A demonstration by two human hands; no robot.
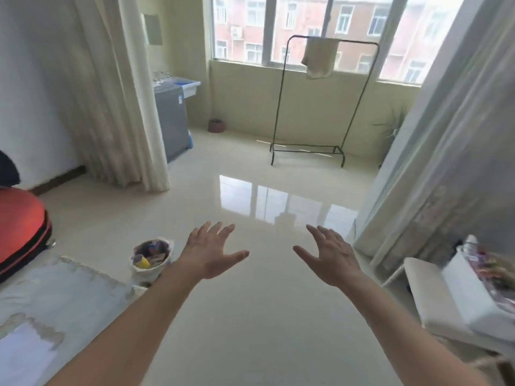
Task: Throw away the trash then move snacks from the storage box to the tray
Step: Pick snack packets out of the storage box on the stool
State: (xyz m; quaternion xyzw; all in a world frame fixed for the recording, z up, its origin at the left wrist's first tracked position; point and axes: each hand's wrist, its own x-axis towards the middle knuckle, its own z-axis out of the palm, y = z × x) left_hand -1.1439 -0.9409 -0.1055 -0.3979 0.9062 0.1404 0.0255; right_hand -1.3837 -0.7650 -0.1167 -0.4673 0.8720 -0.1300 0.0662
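My left hand (211, 250) and my right hand (331, 254) are stretched out in front of me over the shiny floor, palms down, fingers spread, holding nothing. A small white-lined trash bin (152, 260) full of colourful wrappers stands on the floor just left of my left hand. At the right edge a white storage box (473, 291) with colourful snack packets (490, 268) in it rests on a white stool (429, 305). No tray is recognisable in view.
A table with a pale cloth (55, 296) fills the lower left. An orange and black suitcase (19, 227) lies behind it. A black clothes rack (320, 107) with a towel stands by the window. Curtains (117, 93) hang left and right; a grey washing machine (171, 118) is beyond.
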